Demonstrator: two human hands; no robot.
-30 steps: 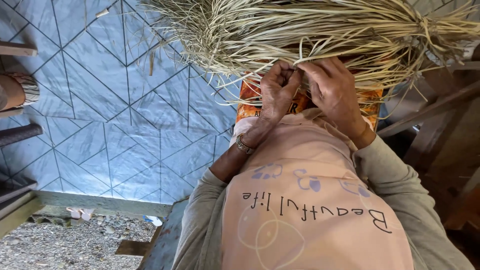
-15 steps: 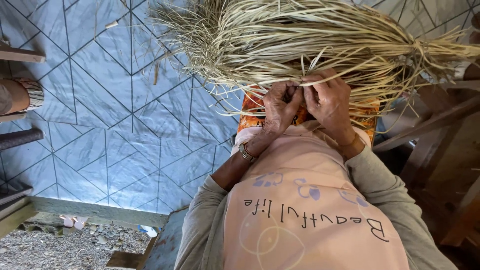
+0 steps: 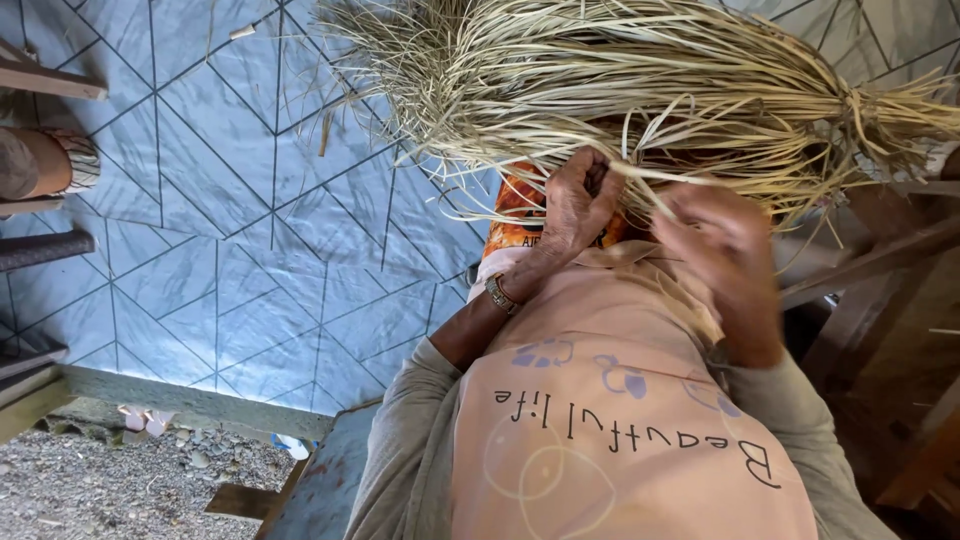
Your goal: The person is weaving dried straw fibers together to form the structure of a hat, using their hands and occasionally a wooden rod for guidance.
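- Where the big bundle of dry straw-coloured fibres point(image 3: 640, 90) fans across the top of the view, both hands are raised up against its underside.
- The left hand point(image 3: 578, 205) is curled tight, knuckles showing, and pinches a few pale strands between thumb and fingers; one strand runs out from the grip toward the right.
- Its forearm comes up at a slant from the lower middle, bare from the pushed-back grey sleeve point(image 3: 405, 440) to the wrist, which carries a metal watch band point(image 3: 500, 295).
- The right hand point(image 3: 725, 255) is blurred by motion; it sits just beside the left one, back toward the camera, fingers reaching up into the hanging strands. Whether it grips any fibre or only touches them I cannot tell.
- Its forearm drops steeply toward the lower right, mostly covered by the peach cloth.
- The bundle is tied near its right end, where the strands are pinched together, and spreads loose toward the left; its loose tips hang over the blue-grey floor point(image 3: 220, 240) with thin dark lines in a diamond pattern.
- A peach-coloured printed cloth point(image 3: 620, 420) covers the lap below the hands, and an orange patterned piece point(image 3: 515, 215) shows just behind the left hand.
- Brown wooden bars point(image 3: 870, 260) cross the right edge under the tied end of the bundle.
- Along the floor's lower edge lies a concrete kerb point(image 3: 190, 400), with gravel point(image 3: 110, 490) beyond it in the lower left corner.
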